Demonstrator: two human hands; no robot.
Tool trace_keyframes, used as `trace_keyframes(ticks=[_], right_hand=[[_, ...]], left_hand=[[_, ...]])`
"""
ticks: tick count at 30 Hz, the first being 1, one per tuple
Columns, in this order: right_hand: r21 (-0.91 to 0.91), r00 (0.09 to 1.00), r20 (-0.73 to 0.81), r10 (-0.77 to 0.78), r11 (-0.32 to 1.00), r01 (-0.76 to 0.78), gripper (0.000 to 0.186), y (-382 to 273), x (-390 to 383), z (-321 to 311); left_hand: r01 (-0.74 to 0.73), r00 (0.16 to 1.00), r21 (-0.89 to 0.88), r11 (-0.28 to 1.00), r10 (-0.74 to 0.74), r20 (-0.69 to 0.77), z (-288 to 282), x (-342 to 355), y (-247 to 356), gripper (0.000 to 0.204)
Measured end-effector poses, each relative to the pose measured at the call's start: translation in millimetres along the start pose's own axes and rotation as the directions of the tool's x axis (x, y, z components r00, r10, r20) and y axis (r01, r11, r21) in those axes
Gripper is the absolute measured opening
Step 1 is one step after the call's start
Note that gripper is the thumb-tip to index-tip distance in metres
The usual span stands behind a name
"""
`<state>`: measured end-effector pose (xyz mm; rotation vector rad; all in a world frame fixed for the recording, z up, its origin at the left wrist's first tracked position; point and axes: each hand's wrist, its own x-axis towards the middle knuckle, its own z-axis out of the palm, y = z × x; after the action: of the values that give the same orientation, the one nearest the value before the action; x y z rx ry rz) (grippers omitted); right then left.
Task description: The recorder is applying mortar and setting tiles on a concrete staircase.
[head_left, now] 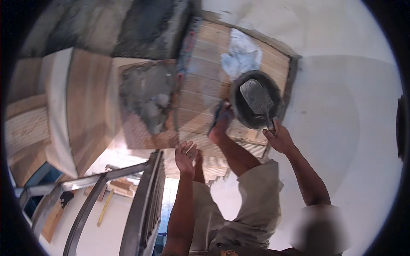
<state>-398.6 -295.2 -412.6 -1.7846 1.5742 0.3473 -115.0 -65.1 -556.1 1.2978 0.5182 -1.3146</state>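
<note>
The left hand (185, 158) was unclenched and slightly cupped; the right hand (280, 137), positioned farther right, was clenched.

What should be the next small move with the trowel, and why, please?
Probably the right hand should dip the trowel into the bucket: this hand holds it by the handle, with the grey blade over the bucket's opening. The bucket's contents are hard to see.
</note>
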Motion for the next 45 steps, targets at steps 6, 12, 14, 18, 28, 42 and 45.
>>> trace_keyframes(ticks=[6,12,14,18,28,42,45], right_hand=[[-0.498,0.989,0.002,0.15,0.857,-0.129,0.034,73.2,39.7,-12.1],[-0.478,0.943,-0.104,0.318,0.815,-0.327,0.027,89.9,113.0,-1.6],[-0.393,0.936,-0.072,0.343,0.853,-0.343,0.029,79.0,112.3,23.2],[-0.276,0.959,0.275,0.062,0.961,0.017,0.03,97.3,122.9,47.2],[-0.099,0.82,0.571,0.038,0.995,0.022,0.027,67.5,98.3,32.9],[0.441,0.765,0.638,0.088,0.773,-0.457,0.022,57.7,108.0,40.8],[0.634,0.804,0.595,0.013,0.607,-0.479,0.023,59.4,93.8,36.2]], left_hand=[[0.027,0.973,0.361,0.932,-0.107,0.204,74.9,23.1,-80.4,0.043],[-0.414,0.88,0.653,0.635,0.095,0.465,186.0,63.4,-106.8,0.049],[-0.401,0.907,0.771,0.495,0.099,0.408,195.4,80.2,-116.7,0.055],[-0.308,0.939,0.841,0.444,0.0,0.343,173.2,115.9,-150.1,0.066],[-0.269,0.94,0.826,0.496,-0.053,0.338,195.1,80.0,-97.2,0.068],[-0.382,0.897,0.831,0.404,-0.054,0.438,194.2,85.9,-105.5,0.066],[-0.463,0.878,0.798,0.387,0.074,0.473,181.6,86.9,-112.5,0.063]])
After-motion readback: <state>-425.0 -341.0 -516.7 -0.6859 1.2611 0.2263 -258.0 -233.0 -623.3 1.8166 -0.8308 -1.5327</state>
